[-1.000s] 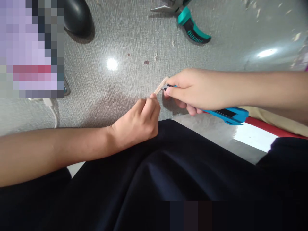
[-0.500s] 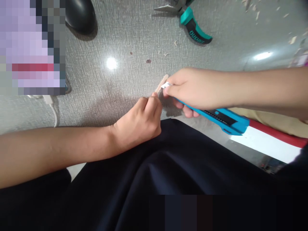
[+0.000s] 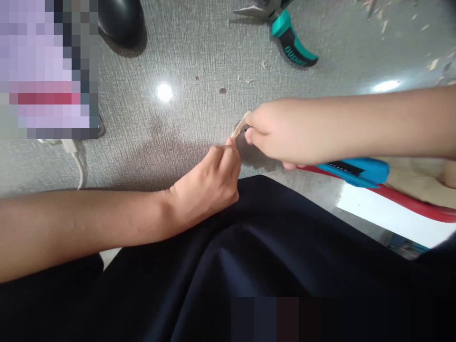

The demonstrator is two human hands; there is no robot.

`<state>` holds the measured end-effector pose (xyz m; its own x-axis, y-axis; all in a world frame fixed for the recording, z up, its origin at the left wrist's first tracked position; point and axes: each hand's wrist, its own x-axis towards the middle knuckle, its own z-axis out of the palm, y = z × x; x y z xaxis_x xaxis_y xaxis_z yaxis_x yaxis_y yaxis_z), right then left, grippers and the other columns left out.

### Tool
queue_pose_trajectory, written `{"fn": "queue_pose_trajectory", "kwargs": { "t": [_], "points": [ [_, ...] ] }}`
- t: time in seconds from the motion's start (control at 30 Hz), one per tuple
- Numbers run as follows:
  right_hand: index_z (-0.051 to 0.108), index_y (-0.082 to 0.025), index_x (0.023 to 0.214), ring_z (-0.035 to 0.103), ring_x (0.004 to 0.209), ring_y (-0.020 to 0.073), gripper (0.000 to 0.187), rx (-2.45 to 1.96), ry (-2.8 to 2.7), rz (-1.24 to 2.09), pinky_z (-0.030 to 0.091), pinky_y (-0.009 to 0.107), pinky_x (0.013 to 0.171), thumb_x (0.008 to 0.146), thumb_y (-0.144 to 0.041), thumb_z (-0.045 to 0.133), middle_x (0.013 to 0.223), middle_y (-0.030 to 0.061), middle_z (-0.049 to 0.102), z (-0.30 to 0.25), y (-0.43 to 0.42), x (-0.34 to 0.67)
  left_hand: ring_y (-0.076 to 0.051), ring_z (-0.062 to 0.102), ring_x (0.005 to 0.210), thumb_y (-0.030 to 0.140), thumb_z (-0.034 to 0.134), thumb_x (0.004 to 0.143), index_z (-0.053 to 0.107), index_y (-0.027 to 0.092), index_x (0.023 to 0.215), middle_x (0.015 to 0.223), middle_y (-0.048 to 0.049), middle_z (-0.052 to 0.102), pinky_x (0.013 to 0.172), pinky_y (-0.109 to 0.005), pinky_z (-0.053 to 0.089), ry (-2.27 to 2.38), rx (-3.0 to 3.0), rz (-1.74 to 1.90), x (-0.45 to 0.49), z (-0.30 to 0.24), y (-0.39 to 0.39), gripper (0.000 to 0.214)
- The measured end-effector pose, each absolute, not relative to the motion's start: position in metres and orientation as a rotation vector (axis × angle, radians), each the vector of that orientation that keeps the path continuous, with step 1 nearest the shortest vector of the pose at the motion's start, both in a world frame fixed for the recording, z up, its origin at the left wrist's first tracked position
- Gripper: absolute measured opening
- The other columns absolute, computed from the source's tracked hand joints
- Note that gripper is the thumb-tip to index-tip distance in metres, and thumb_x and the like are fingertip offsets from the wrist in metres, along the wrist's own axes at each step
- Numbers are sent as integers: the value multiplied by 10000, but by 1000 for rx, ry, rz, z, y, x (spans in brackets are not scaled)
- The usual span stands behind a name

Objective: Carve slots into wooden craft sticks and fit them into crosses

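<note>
In the head view my left hand (image 3: 213, 178) is closed, with a thin pale wooden stick (image 3: 239, 126) pinched between thumb and finger. The stick slants up and to the right, its tip beside my other hand. My right hand (image 3: 276, 130) is wrapped round a blue utility knife (image 3: 370, 170), whose rear end sticks out below the wrist. The knife's dark blade tip lies against or very close to the stick's right side; exact contact I cannot tell. My right fingers hide most of the knife's front.
Pliers with teal and black handles (image 3: 294, 45) lie at the top of the grey textured table (image 3: 185, 114). A black rounded object (image 3: 123, 21) and a white cable (image 3: 79, 166) are on the left. Wood shavings (image 3: 432, 64) are scattered at the upper right. Dark cloth (image 3: 213, 266) covers my lap.
The knife in my right hand has turned to a flatter angle, its rear end shifting right and up. Its blade looks dark instead of bright. My left hand has barely moved.
</note>
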<state>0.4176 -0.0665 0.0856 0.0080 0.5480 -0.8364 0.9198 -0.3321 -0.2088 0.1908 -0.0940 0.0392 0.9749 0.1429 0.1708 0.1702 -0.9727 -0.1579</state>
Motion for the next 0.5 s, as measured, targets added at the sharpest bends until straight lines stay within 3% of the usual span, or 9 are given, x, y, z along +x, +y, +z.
{"fn": "queue_pose_trajectory", "kwargs": {
  "t": [0.07, 0.13, 0.27, 0.5],
  "points": [
    [615, -257, 776, 609, 438, 210, 396, 1874, 1272, -1313, 490, 347, 516, 1160, -328, 552, 520, 27, 587, 91, -58, 413, -263, 748, 1028, -52, 597, 1084, 852, -85, 1384, 1235, -281, 880, 762, -369, 492, -251, -2937, -262, 191, 39, -95, 395],
    [663, -251, 874, 637, 485, 190, 313, 1947, 978, -1489, 489, 331, 528, 1163, -310, 560, 610, 15, 645, 97, -49, 408, -281, 774, 1074, -40, 599, 1094, 863, -83, 1357, 1251, -289, 882, 784, -376, 508, -252, -2952, -275, 191, 39, -95, 375],
    [662, -253, 914, 611, 524, 159, 260, 1998, 888, -1725, 494, 306, 544, 1154, -285, 570, 668, -17, 616, 108, -41, 403, -304, 792, 1137, -37, 604, 1094, 867, -77, 1337, 1273, -296, 878, 806, -381, 527, -234, -2989, -270, 192, 40, -93, 360],
    [668, -223, 888, 609, 445, 120, 315, 1909, 1118, -1719, 462, 251, 503, 1161, -198, 512, 633, -41, 618, 94, -50, 420, -242, 770, 1000, -49, 610, 1092, 864, -81, 1340, 1255, -276, 884, 743, -360, 479, -235, -2958, -260, 191, 42, -90, 356]
  ]
}}
